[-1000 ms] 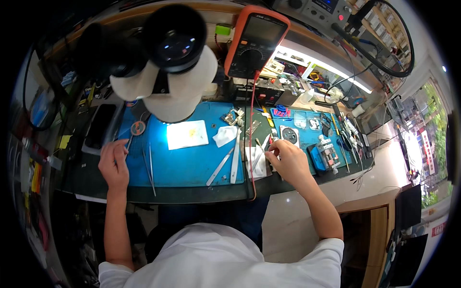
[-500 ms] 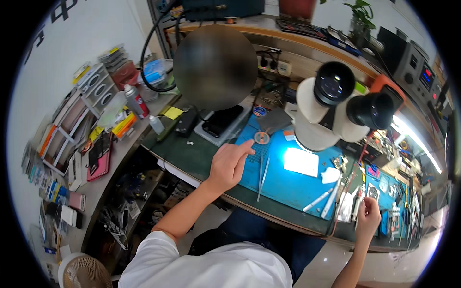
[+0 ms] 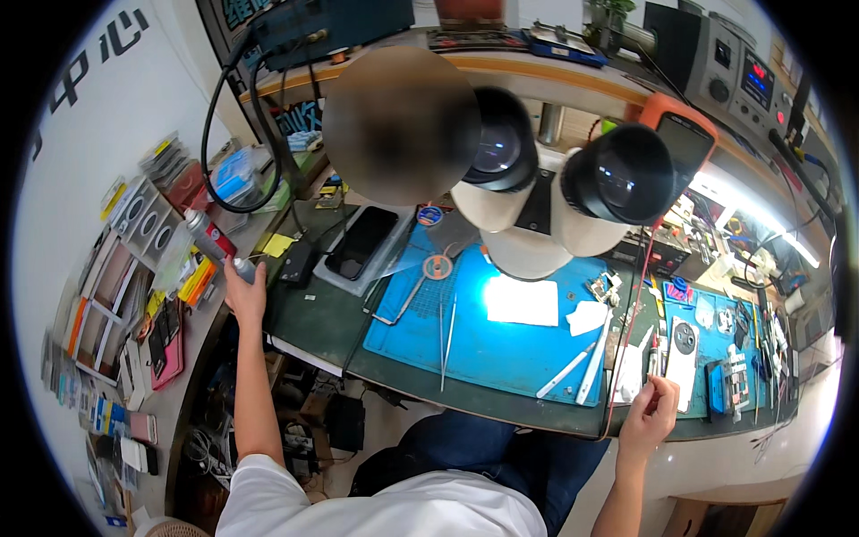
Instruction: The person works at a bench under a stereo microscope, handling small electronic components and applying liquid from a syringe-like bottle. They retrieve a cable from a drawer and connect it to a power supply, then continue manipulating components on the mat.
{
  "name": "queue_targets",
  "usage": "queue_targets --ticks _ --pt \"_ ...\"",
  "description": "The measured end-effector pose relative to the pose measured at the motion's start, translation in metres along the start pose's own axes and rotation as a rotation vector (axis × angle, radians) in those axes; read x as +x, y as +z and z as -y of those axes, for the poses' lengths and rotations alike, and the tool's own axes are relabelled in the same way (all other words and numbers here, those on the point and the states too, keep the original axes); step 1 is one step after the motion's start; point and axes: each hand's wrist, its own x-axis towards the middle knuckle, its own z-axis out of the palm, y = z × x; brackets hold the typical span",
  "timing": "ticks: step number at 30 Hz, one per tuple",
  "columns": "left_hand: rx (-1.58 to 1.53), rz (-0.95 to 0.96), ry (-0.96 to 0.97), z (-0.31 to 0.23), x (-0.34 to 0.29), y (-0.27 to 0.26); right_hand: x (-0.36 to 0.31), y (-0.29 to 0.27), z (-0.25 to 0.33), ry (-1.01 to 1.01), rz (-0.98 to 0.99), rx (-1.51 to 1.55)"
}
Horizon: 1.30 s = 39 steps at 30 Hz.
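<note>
At the left edge of the bench, my left hand (image 3: 244, 294) is closed around a small white bottle (image 3: 244, 268) with a thin spout. My right hand (image 3: 651, 412), low at the right, has its fingers pinched at the lower end of a slim pen-like tool (image 3: 655, 356) with a reddish part. Its exact kind is too small to tell. Between the hands lies a blue mat (image 3: 420, 327) with tweezers (image 3: 446, 345), a small round spool (image 3: 437, 267) and a brightly lit white sheet (image 3: 523, 302). Two white-handled tools (image 3: 592, 369) rest near the sheet.
A microscope (image 3: 528, 219) rises over the mat. Beyond the bottle stand a red-and-silver spray can (image 3: 208, 236) and drawer organisers (image 3: 143, 219). A black phone (image 3: 362, 242) lies on a clear tray. A cable (image 3: 633, 331) crosses the right side near a phone back (image 3: 683, 358).
My left hand has moved left from over the mat to the small bottle and closed on it. My right hand stays by the pen-like tool. The whole view has shifted.
</note>
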Motion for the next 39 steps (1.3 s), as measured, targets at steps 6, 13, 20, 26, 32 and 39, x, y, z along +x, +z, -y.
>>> queue_targets --ticks 6,13,20,26,32,39 --pt "-0.17 0.014 0.041 0.007 0.009 0.003 0.0 -0.003 0.006 0.059 0.011 -0.023" --pt "-0.764 0.091 0.166 -0.076 -0.057 -0.031 0.003 -0.004 0.008 0.027 0.031 0.008" --pt "-1.19 0.359 0.144 -0.167 -0.143 -0.037 0.003 -0.004 0.006 0.03 0.02 0.011" --pt "-1.258 0.637 0.146 -0.198 -0.167 -0.02 0.003 -0.006 0.007 0.038 0.014 -0.004" --pt "-1.285 0.761 0.274 -0.192 -0.175 -0.012 0.008 -0.006 0.008 -0.05 -0.005 -0.048" --pt "-1.555 0.96 0.033 -0.192 -0.172 -0.022 0.005 -0.005 0.007 -0.035 0.017 -0.047"
